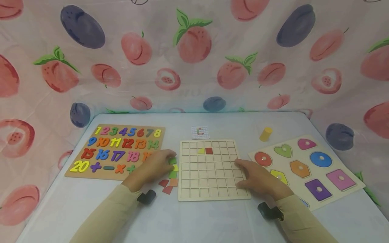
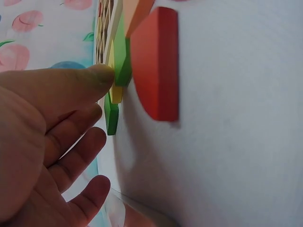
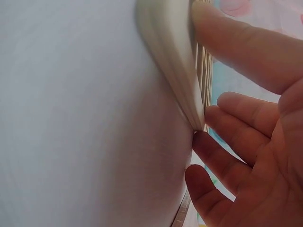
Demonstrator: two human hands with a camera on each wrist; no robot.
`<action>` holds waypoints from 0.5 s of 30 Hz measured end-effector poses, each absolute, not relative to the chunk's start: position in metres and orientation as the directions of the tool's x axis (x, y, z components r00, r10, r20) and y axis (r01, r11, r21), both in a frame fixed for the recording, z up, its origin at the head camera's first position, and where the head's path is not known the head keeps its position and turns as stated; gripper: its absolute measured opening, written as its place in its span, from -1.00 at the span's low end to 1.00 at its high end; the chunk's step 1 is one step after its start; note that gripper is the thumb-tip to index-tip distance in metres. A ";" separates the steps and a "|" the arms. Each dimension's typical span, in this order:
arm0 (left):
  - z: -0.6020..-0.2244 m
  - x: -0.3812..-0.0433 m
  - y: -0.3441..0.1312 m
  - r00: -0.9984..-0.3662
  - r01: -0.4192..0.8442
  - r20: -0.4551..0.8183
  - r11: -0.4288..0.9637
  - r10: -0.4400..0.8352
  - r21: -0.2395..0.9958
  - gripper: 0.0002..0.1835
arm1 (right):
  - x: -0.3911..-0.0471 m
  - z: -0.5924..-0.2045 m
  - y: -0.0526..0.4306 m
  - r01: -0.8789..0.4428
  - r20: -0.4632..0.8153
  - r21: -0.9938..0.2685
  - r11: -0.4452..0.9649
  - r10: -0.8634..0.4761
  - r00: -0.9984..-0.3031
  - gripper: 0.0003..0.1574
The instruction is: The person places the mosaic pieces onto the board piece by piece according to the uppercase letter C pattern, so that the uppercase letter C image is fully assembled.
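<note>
A square wooden grid board (image 1: pixel 212 173) lies in the middle of the table. In its upper cells are a small yellow piece (image 1: pixel 202 151) and a red square (image 1: pixel 209 151), side by side. My left hand (image 1: pixel 156 164) is over loose pieces along the board's left edge. Its thumb tip is right at a yellow piece (image 2: pixel 116 96) between green pieces (image 2: pixel 123 61), the other fingers loosely spread; the thumb hides the index finger in the left wrist view. Two red curved pieces (image 1: pixel 166 190) and an orange square (image 1: pixel 174 182) lie nearer me. My right hand (image 1: pixel 258 175) rests relaxed fingers and thumb at the board's right edge.
Behind the board lies a small pattern card (image 1: pixel 200 132). A number puzzle board (image 1: pixel 118 152) lies at left, partly under the left hand in view. At right are a knobbed shape puzzle (image 1: pixel 291 182) and an upright yellow cylinder (image 1: pixel 265 134). A fruit-print cloth (image 1: pixel 194 91) hangs behind.
</note>
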State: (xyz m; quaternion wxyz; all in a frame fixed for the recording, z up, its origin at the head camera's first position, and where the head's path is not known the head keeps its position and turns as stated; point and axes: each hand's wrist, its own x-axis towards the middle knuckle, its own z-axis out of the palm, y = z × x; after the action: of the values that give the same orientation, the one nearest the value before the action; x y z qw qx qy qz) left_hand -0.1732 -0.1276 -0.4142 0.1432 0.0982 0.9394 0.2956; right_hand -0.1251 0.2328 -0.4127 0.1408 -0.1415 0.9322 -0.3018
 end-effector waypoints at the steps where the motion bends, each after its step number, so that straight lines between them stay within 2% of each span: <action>1: -0.415 -0.173 -0.128 -0.939 0.107 -0.207 0.807 0.274 0.582 -0.48 | -0.125 -0.413 0.233 -0.181 -0.175 -0.600 0.779 -0.349 -0.921 -0.01; 15: -0.417 -0.176 -0.127 -0.932 0.147 -0.190 0.801 0.309 0.580 -0.48 | -0.124 -0.412 0.232 -0.167 -0.188 -0.589 0.791 -0.335 -0.923 -0.02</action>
State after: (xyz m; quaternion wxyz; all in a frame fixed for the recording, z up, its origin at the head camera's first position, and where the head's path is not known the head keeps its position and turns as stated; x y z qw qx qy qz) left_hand -0.1761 -0.1274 -0.4171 0.1391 0.1215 0.9388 0.2907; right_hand -0.1244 0.2322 -0.4119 0.1427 -0.1340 0.9354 -0.2945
